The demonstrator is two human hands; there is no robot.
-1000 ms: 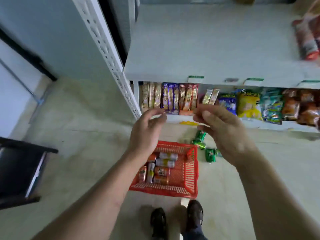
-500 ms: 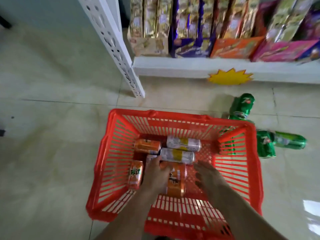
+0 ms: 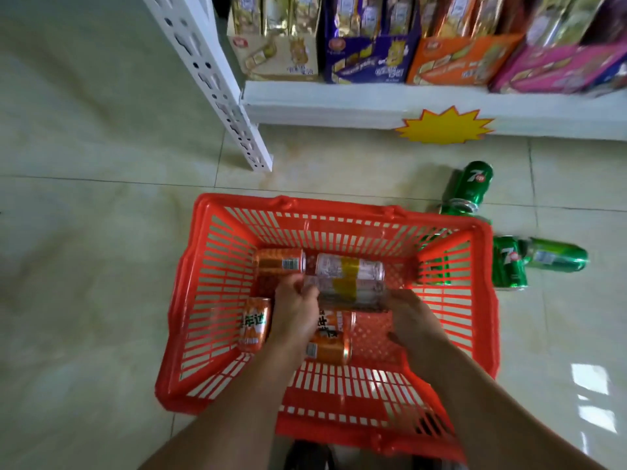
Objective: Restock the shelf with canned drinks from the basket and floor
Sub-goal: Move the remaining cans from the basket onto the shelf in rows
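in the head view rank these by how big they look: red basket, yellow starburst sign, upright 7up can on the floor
1. red basket, by far the largest
2. yellow starburst sign
3. upright 7up can, smallest, though it stands nearer the camera than the sign

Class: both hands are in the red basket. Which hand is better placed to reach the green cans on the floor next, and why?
Right. The green cans lie outside the basket on its right, nearer the right hand. The left hand sits further away, and both hold a silver can.

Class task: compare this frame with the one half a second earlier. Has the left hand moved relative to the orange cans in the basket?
Yes. The left hand has moved off the orange cans toward the basket's far wall, and now grips the left end of a silver-and-yellow can.
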